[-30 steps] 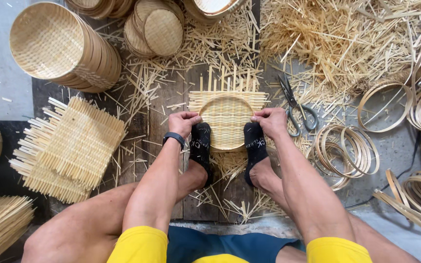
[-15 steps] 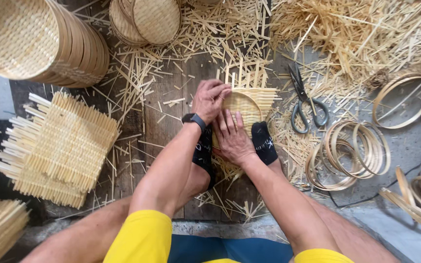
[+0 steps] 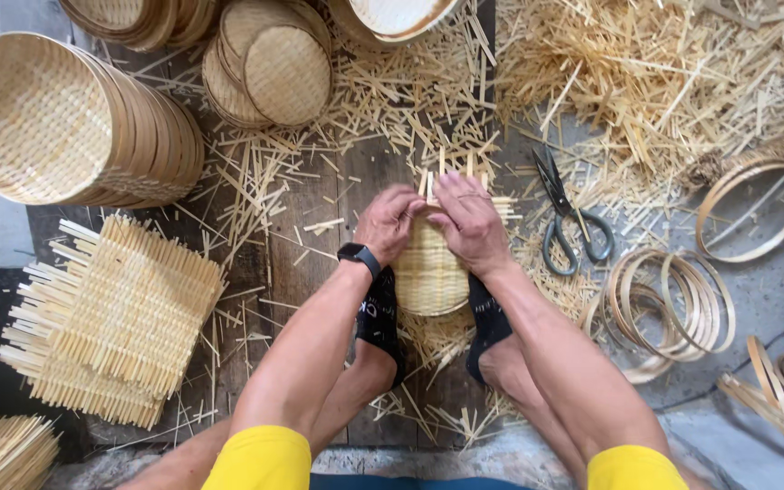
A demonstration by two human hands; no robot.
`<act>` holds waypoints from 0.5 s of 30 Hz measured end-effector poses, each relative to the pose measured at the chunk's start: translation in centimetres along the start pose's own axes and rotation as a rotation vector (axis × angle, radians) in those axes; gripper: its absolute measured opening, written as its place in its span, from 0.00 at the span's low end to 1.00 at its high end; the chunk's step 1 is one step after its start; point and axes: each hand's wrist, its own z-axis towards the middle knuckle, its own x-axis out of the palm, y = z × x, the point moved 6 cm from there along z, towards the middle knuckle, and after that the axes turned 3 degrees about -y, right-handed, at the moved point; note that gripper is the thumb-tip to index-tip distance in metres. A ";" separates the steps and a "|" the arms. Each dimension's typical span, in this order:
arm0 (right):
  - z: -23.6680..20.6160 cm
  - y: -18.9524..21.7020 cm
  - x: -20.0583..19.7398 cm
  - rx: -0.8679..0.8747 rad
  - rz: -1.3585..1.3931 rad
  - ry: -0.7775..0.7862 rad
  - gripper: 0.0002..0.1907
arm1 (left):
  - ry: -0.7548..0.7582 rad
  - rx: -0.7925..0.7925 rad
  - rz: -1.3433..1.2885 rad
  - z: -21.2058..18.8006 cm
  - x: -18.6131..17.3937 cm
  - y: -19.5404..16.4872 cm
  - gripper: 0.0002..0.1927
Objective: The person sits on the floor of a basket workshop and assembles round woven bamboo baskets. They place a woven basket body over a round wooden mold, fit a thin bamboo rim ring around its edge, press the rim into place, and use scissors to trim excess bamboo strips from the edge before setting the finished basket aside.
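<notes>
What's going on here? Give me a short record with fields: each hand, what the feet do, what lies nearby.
left hand: pressing the top edge of the woven bamboo piece
right hand: on the same piece, fingers over its top
feet: black socks clamp the piece from both sides
right of hands: scissors, bamboo hoops
left of hands: woven mats, stacked baskets
floor: wooden board, bamboo offcuts
</notes>
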 end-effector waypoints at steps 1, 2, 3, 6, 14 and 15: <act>0.3 -1.1 0.8 0.111 0.077 0.066 0.18 | 0.029 -0.044 0.016 0.0 0.2 0.2 0.10; 0.0 -1.9 1.6 0.229 0.156 0.141 0.14 | 0.066 -0.096 0.028 0.1 0.5 0.4 0.10; -0.5 -2.7 2.4 0.346 0.236 0.225 0.11 | 0.080 -0.178 -0.015 0.1 0.6 0.7 0.10; -1.1 -4.0 3.3 0.471 0.406 0.172 0.10 | 0.129 -0.405 -0.095 0.6 1.2 1.9 0.12; -2.2 -5.8 4.1 0.692 0.641 0.043 0.11 | 0.126 -0.647 -0.417 1.1 1.9 3.1 0.19; -2.2 -5.8 3.3 0.680 0.635 -0.012 0.12 | 0.107 -0.605 -0.399 1.1 1.6 2.8 0.18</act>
